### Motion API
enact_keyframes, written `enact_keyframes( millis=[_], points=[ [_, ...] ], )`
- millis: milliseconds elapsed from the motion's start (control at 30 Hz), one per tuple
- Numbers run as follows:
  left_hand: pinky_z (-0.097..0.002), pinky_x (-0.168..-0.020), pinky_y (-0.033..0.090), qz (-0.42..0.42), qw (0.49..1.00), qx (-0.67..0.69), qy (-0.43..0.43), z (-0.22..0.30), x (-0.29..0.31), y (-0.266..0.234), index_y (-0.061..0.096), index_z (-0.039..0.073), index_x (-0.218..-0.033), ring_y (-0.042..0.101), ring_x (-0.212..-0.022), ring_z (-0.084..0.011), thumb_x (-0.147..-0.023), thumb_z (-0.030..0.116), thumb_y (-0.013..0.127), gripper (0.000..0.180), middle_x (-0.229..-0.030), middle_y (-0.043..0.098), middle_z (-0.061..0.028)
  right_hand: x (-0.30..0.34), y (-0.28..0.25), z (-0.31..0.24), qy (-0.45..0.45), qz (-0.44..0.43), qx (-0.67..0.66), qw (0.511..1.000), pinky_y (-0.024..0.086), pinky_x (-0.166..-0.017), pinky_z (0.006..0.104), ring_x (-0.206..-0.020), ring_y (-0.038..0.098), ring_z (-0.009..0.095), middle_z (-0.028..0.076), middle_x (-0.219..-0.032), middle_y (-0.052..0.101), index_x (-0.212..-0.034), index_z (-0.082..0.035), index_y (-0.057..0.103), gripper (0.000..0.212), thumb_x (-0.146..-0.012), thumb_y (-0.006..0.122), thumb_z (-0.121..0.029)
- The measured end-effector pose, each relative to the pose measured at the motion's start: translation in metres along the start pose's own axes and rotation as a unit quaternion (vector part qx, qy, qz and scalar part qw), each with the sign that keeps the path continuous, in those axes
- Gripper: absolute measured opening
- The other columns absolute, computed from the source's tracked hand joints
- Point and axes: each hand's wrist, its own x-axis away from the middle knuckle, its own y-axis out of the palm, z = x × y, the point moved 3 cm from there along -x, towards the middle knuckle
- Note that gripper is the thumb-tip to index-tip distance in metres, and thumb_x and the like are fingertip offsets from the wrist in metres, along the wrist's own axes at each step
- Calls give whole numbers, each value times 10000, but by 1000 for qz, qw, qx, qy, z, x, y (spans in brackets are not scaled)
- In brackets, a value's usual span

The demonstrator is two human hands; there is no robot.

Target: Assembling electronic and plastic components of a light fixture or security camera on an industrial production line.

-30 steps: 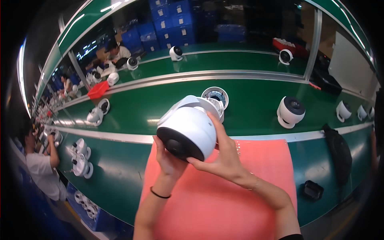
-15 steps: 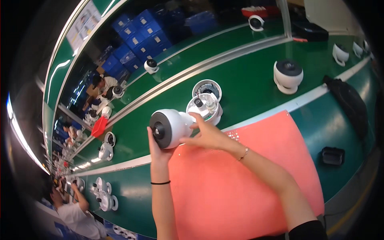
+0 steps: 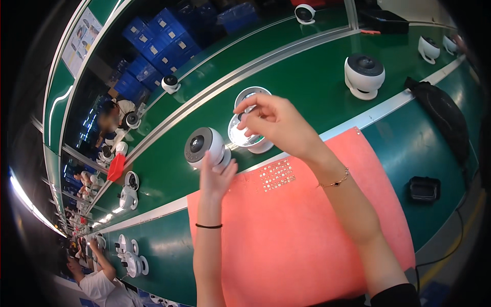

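On the green line surface stands a white ball-shaped device (image 3: 219, 147) with a dark ringed face, tilted to the left. My left hand (image 3: 216, 179) is beside its lower side, fingers spread; whether it still touches the shell I cannot tell. My right hand (image 3: 279, 125) hangs over an opened white device (image 3: 244, 137), its fingers loosely bent and apart with nothing visible in them. The hand covers part of that device's inside. Below both hands lies a pink mat (image 3: 296, 235) with rows of small shiny round pieces (image 3: 276, 175) near its far edge.
More white devices stand along the line, one at the right (image 3: 364, 77). Opened ones (image 3: 134, 260) sit at the left. A black pouch (image 3: 439, 115) and a small black tray (image 3: 424, 189) lie at the right. A co-worker (image 3: 105, 281) is at lower left.
The white device has gone from between my hands to the green surface. My left hand has opened beside it. My right hand has moved up and over the opened device.
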Motion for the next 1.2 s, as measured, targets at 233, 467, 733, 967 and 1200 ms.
enact_keyframes(
  millis=[233, 467, 733, 967, 1200],
  points=[
    [-414, -941, 410, -217, 967, 132, -12, -81, -62, 77, 198, 117, -1287, 421, -1153, -309, -813, 51, 591, 620, -1249, 350, -131, 6, -7, -22, -77, 39, 39, 996, 477, -702, 240, -778, 581, 101, 72, -834, 620, -948, 26, 593, 176, -823, 527, -78],
    [-383, -892, 451, -118, 990, 12, 73, -66, -36, 89, 296, 42, -1208, 507, -1075, -280, -792, 0, 542, 485, -1181, 457, -148, 12, -54, -32, -104, -17, 293, 950, 465, -781, 301, -911, 561, 198, 93, -994, 579, -1035, -48, 566, 297, -741, 590, -76],
    [-305, -798, 518, -133, 991, -25, 17, -8, 39, 74, 446, 2, -1141, 571, -994, -283, -848, 182, 532, 354, -1061, 558, -146, 57, -117, 21, -222, -31, 663, 714, 336, -979, 479, -1140, 331, 366, 107, -1298, 359, -1156, -151, 496, 592, -610, 672, -4],
    [-321, -653, 581, -140, 985, -101, 12, 14, 71, 67, 441, -8, -1164, 643, -860, -250, -880, 323, 438, 436, -1069, 582, -171, 86, -110, 22, -471, -67, 583, 659, 520, -788, 390, -995, 480, 308, 72, -1040, 589, -687, -75, 552, 186, -559, 681, -34],
    [-304, -769, 525, -107, 983, -124, 84, 15, 51, 42, 473, 34, -1144, 598, -946, -183, -915, 251, 413, 321, -1042, 586, -104, 107, -99, 12, -463, -144, 505, 714, 520, -716, 391, -965, 534, 353, 151, -1044, 601, -667, -57, 513, 181, -581, 671, -31]
  ],
)
